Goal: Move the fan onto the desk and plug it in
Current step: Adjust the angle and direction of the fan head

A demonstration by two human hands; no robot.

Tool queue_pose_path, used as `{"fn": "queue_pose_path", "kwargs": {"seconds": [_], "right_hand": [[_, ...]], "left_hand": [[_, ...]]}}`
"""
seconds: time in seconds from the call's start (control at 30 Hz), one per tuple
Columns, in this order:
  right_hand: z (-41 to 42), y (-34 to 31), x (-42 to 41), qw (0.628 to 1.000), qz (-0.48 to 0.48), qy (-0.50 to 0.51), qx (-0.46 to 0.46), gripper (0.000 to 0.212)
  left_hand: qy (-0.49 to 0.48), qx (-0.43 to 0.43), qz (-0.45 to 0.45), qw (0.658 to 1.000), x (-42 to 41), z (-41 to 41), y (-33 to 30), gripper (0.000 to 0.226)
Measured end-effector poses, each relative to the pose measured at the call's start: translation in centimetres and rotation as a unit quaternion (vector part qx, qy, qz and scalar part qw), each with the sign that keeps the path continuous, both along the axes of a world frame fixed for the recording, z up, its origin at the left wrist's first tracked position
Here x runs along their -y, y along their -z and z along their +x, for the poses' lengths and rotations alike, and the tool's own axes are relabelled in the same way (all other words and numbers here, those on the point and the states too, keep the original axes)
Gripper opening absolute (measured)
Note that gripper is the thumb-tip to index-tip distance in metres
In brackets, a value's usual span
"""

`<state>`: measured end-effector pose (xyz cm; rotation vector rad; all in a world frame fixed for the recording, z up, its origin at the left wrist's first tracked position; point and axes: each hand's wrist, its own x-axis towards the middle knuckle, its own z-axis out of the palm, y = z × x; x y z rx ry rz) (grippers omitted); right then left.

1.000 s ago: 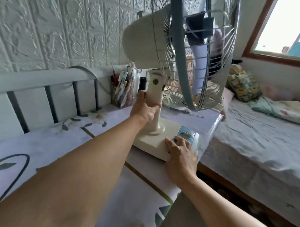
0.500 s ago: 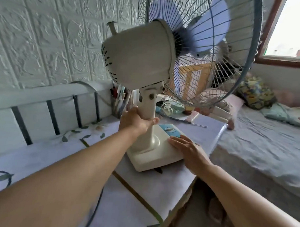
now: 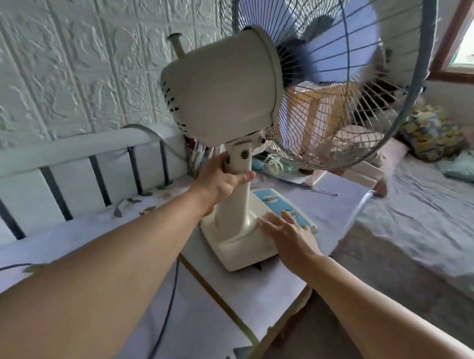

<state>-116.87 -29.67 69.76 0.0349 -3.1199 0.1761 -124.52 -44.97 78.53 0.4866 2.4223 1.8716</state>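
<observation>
A cream table fan [image 3: 223, 82] with blue blades and a wire cage stands on the desk [image 3: 204, 326], its base near the desk's right edge. My left hand [image 3: 219, 178] is wrapped around the fan's neck just under the motor housing. My right hand [image 3: 287, 234] lies flat, fingers spread, on the base beside the blue control panel [image 3: 276, 205]. A dark cord [image 3: 169, 311] runs down across the desk cover toward me; its plug is out of sight.
A pen holder [image 3: 197, 153] and small items stand behind the fan by the white rail [image 3: 70, 149]. A bed [image 3: 422, 212] lies right of the desk, with a gap between them. A textured wall is at the back, a window at the upper right.
The fan has turned on the desk so its motor back faces me and its cage points toward the bed. My right hand shifted from the base's front edge to its top.
</observation>
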Motion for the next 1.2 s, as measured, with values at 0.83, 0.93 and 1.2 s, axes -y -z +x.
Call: {"fn": "queue_pose_path", "kwargs": {"seconds": [0.83, 0.93, 1.2], "right_hand": [[2.3, 0.9, 2.4, 0.974, -0.205, 0.084, 0.048, 0.105], [2.3, 0.6, 1.8, 0.979, -0.19, 0.058, 0.05, 0.103], [0.2, -0.8, -1.1, 0.992, -0.083, -0.075, 0.05, 0.044]], "left_hand": [[0.114, 0.115, 0.021, 0.987, 2.4, 3.3, -0.1, 0.044], [0.069, 0.098, 0.017, 0.993, 2.1, 3.7, 0.3, 0.041], [-0.156, 0.054, 0.034, 0.986, -2.1, 5.3, 1.4, 0.047]]}}
